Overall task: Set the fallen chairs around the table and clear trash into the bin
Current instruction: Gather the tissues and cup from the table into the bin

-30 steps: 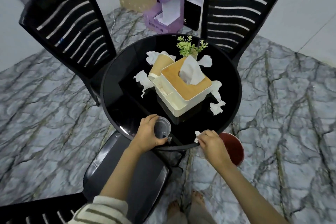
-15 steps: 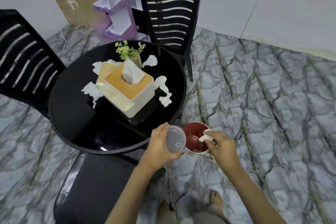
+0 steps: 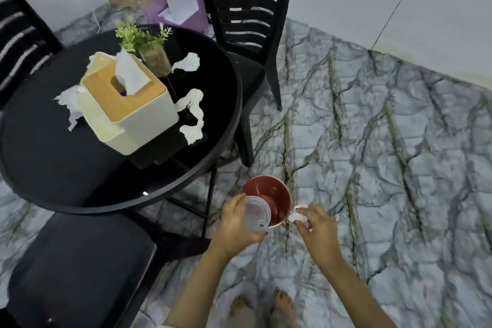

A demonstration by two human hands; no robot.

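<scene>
left hand (image 3: pixel 235 224): fingers curled round clear plastic container (image 3: pixel 256 212), over near rim of red bin (image 3: pixel 274 193) | right hand (image 3: pixel 318 229): fingertips pinching crumpled tissue (image 3: pixel 298 214), just right of bin rim | bin: on floor, between both hands | torn tissues (image 3: pixel 193 114): on tabletop (image 3: pixel 53 162), well left of left hand

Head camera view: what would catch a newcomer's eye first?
Two bare hands work at a small round red bin on the marbled floor: the left hand holds a clear round plastic lid over it, the right hand pinches a crumpled white tissue beside its rim. Up left, torn white tissue scraps lie around a cream tissue box on the round black glass table.
</scene>
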